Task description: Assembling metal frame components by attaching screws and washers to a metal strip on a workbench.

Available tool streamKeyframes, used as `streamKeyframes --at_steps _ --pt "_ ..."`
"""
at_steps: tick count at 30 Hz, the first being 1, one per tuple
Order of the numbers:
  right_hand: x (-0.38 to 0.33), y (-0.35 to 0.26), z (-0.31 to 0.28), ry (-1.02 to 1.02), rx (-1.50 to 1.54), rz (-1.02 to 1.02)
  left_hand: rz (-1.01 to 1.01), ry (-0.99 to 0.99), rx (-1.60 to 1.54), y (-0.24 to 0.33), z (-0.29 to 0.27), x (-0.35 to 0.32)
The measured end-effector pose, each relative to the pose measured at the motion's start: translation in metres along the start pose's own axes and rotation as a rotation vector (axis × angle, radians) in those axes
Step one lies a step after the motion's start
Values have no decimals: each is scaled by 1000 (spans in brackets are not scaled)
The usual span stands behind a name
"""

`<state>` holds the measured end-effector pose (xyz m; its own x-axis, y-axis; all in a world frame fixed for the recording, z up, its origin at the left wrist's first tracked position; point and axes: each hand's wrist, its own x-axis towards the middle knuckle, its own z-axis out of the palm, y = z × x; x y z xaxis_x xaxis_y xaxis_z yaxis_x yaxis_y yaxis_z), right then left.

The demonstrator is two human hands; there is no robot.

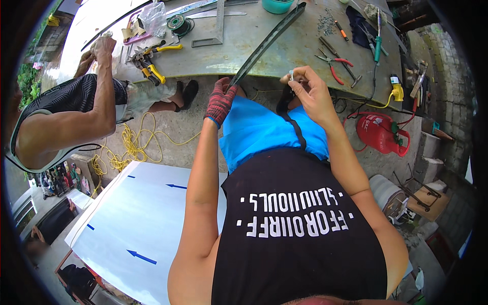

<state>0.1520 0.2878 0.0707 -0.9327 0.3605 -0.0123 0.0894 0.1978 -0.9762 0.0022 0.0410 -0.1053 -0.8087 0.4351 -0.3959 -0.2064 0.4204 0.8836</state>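
Note:
My left hand (pixel 221 100), in a red and black knit glove, is closed round the lower end of a long dark metal strip (pixel 268 44). The strip slants up and to the right over the metal worktable (pixel 218 60). My bare right hand (pixel 314 96) is raised by the table's near edge. Its thumb and finger pinch a small shiny metal piece (pixel 291 75), too small to name. On the table to its right lie red-handled pliers (pixel 333 66) and a hammer (pixel 341 60). Small grey fasteners (pixel 327 24) are scattered farther back.
A co-worker (pixel 71 107) stands at the left, near yellow-handled snips (pixel 148 65) and a wire spool (pixel 178 24). A green-handled soldering iron (pixel 377 46) lies at the right. A red gas cylinder (pixel 378 133) and yellow cord (pixel 133 143) are on the floor. A pale sheet (pixel 137 218) is behind me.

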Motion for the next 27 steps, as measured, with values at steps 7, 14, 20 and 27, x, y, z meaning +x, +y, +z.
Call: streamKeyframes --at_steps 7,14,20,27 --pt "11 10 11 68 -79 -20 -31 -90 134 18 11 1" --pt "23 11 21 27 -156 -121 59 -46 207 3 27 -12" --pt "22 36 26 90 -180 -178 146 68 220 10 32 -9" --pt "18 43 55 88 -114 -129 36 -17 152 25 14 -16"
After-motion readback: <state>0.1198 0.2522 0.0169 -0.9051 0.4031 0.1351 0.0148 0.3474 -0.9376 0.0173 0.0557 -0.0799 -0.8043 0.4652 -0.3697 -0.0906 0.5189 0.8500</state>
